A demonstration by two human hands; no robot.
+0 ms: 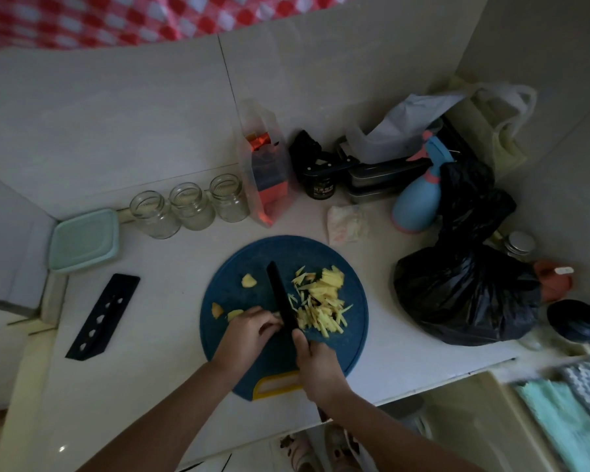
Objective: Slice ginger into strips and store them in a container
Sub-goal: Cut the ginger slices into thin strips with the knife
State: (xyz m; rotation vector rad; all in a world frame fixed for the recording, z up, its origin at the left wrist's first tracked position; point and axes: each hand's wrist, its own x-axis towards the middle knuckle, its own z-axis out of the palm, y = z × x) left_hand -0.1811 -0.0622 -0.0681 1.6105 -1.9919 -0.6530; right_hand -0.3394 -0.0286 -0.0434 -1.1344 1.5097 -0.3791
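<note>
Black knife (281, 298) gripped in right hand (315, 366), touching ginger (321, 298).

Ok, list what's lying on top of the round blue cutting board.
Pale yellow ginger strips, three ginger chunks and a black knife. The left grip mostly covers the piece being cut.

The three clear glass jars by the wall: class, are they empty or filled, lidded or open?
Empty and open: the three clear glass jars stand upright, lidless, with nothing visible through the glass.

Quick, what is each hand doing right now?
Left hand: holding down a small pale-yellow ginger piece.
Right hand: gripping the black-bladed kitchen knife.
</note>
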